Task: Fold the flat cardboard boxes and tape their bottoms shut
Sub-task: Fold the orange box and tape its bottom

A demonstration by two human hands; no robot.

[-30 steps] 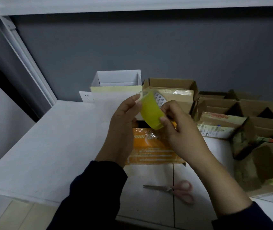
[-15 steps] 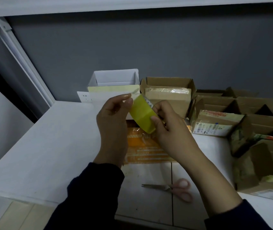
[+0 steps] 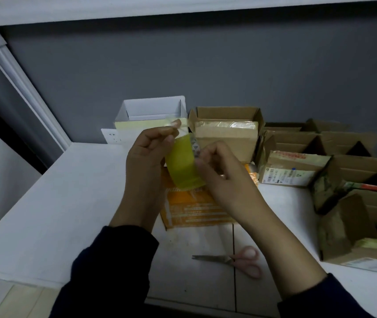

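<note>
A yellow roll of tape [image 3: 183, 162] is held up above the white table [image 3: 63, 203]. My right hand [image 3: 223, 177] grips the roll from the right side. My left hand [image 3: 150, 154] pinches the loose end of the tape [image 3: 178, 128] at the roll's top, between thumb and fingertips. Under both hands an orange cardboard box [image 3: 194, 208] lies on the table. A white folded box [image 3: 152, 115] and a brown folded box [image 3: 227, 131] with taped faces stand at the back by the wall.
Pink-handled scissors [image 3: 235, 260] lie on the table near the front edge. Several brown cardboard boxes [image 3: 343, 171] crowd the right side. A wall socket [image 3: 111, 136] sits behind the white box. A slanted white frame [image 3: 22, 83] rises at the left.
The roll has tipped more upright and my left hand has closed its thumb and fingers on the tape end at the top. Both hands drifted slightly left.
</note>
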